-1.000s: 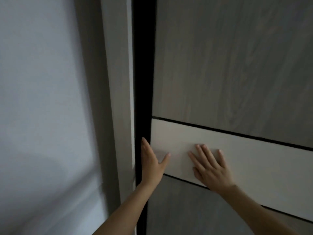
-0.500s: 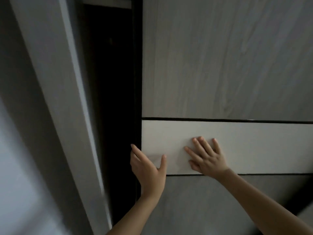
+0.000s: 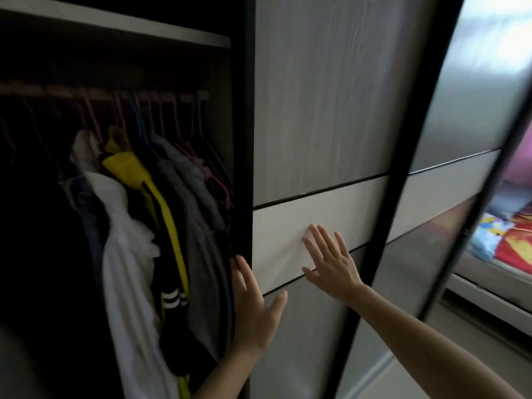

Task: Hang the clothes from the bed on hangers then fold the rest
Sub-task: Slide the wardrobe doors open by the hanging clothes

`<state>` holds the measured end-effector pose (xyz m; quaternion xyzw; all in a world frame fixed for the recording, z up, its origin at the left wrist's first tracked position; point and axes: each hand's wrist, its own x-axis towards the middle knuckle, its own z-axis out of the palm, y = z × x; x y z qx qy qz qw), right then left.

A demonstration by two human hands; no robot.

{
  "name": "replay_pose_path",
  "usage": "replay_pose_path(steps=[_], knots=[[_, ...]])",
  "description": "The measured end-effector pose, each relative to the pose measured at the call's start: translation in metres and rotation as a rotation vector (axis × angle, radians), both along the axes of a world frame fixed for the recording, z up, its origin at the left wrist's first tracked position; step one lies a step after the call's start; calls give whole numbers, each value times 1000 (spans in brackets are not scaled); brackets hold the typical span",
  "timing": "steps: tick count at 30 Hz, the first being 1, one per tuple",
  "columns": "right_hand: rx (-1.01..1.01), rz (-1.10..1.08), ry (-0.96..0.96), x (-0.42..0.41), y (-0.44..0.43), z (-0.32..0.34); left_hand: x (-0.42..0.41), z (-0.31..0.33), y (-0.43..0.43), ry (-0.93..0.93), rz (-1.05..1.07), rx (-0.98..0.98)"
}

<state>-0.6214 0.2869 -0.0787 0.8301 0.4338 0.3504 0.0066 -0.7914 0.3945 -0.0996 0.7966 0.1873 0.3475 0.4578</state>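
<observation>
A sliding wardrobe door [image 3: 316, 110] of grey wood grain with a white band stands pushed to the right. My right hand [image 3: 331, 260] lies flat on the white band, fingers straight. My left hand [image 3: 253, 306] is flat against the door's dark left edge. The dark wardrobe inside is exposed on the left. Several clothes hang there from a rail [image 3: 100, 95]: a white garment [image 3: 123, 254], a yellow and black one [image 3: 161, 203] and grey ones [image 3: 190, 191]. A few empty pink hangers [image 3: 213, 180] hang at the right end of the rail.
A second sliding door [image 3: 449, 139] overlaps behind the first on the right. Past it, the bed [image 3: 489, 277] with a colourful cover [image 3: 512, 240] shows at the far right. A shelf [image 3: 115, 23] runs above the rail.
The door has slid well to the right under both hands, exposing the hanging clothes. The view has turned right, bringing the second door and the bed into sight.
</observation>
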Motion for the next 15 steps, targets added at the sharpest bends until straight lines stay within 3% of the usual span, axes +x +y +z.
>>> replay_pose_path(steps=[4,15], knots=[[-18,-155,46,4,-39,-5,44,9,-14,54,-176,-47],[177,-244,-54,32,-138,-3,157,26,-61,285,-554,-211]])
